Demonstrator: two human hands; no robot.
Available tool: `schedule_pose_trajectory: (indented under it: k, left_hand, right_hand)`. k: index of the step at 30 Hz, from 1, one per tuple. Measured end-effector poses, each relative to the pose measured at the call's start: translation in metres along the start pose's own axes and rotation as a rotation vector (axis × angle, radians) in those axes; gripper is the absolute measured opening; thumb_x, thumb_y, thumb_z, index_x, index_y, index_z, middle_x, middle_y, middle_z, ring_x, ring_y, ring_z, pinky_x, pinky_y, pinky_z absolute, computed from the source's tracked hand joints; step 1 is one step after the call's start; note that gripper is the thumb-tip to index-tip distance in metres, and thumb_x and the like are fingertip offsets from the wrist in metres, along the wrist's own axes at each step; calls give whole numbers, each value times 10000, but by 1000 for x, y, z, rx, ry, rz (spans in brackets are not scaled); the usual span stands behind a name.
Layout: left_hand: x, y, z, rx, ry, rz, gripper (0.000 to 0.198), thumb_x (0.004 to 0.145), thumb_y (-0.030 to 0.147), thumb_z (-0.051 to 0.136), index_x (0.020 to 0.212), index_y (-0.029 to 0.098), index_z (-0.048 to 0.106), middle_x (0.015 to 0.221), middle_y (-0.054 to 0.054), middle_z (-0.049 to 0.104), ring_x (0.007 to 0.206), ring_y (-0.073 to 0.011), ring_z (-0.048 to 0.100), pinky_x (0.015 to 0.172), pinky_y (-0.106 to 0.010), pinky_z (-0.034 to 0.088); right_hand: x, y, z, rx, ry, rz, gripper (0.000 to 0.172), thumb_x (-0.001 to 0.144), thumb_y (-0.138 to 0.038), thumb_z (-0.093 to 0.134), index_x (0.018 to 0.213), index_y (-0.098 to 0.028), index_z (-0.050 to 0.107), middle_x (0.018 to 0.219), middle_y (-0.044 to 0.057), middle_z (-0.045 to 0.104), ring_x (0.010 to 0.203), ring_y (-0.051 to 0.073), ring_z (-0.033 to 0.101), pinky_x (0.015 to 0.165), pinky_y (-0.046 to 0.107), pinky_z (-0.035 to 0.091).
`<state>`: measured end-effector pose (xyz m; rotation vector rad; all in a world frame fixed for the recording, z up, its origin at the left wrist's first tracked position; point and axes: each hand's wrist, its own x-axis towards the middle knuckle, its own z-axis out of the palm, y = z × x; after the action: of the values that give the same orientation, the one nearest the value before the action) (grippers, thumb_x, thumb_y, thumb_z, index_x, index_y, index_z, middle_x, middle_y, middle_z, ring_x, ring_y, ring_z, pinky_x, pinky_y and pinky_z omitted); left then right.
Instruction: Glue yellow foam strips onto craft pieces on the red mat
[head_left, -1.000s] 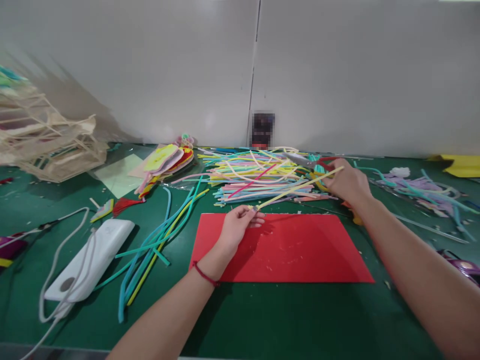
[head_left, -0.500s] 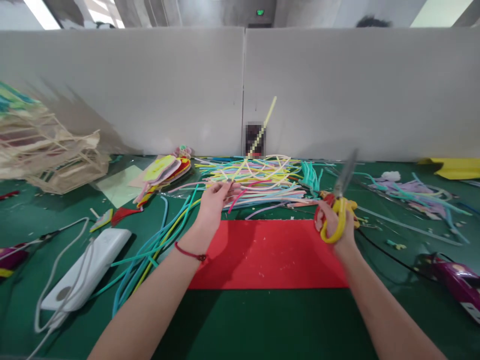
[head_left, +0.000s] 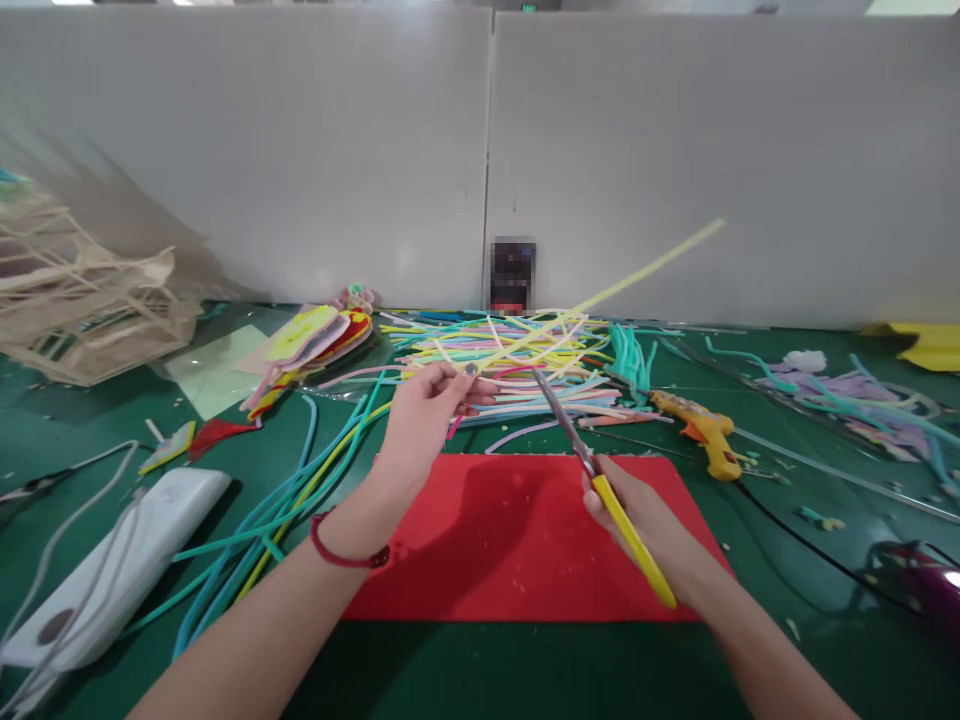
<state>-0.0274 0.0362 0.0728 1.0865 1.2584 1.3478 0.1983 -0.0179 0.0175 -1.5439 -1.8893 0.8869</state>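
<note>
My left hand (head_left: 424,415) pinches one end of a long pale yellow strip (head_left: 637,275), which rises up and to the right in front of the grey partition. My right hand (head_left: 645,530) grips yellow-handled scissors (head_left: 596,480) above a red sheet (head_left: 510,535). The scissor blades point up and left toward the strip near my left fingers. Behind both hands lies a pile of coloured strips (head_left: 517,365).
A yellow glue gun (head_left: 701,430) lies right of the pile with a black cord. A white power bank (head_left: 112,565) with a cable sits at the left beside loose teal strips (head_left: 285,510). Felt cut-outs (head_left: 311,340) and beige frames (head_left: 82,305) are at the back left, purple scraps at the right.
My right hand took up the scissors and brought them down over the red sheet, blades turned toward the strip. My left hand lifted the yellow strip, which now leans right.
</note>
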Motion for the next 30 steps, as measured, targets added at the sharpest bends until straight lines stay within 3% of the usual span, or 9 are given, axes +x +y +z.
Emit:
schedule_pose_trajectory:
  k: [4,12,30]
  left_hand:
    - [-9,3,9,-11,-87,-24,211,777,300,640,635,182,538,657,-22,701,621,-153,669,637,-268,532]
    - [-18,3,15,167,-277,-53,179,840,229,547,674,164,558,649,-14,686,624,-137,663,648,-254,536]
    - [-20,15,12,285,-388,-48,170,842,152,506,682,157,564,648,-7,664,634,-125,646,655,-242,511]
  right_hand:
    - [-3,-7,-4,-42,-150,62,325,823,-538,465,796,-214,481,729,7,566,632,159,532,530,251,416]
    - [-3,-17,-6,43,-226,83,323,814,-523,492,751,-208,461,704,-14,537,622,132,471,533,228,359]
    - [-4,-16,-10,139,-331,49,345,839,-533,464,751,-202,431,708,-21,455,620,112,411,537,220,354]
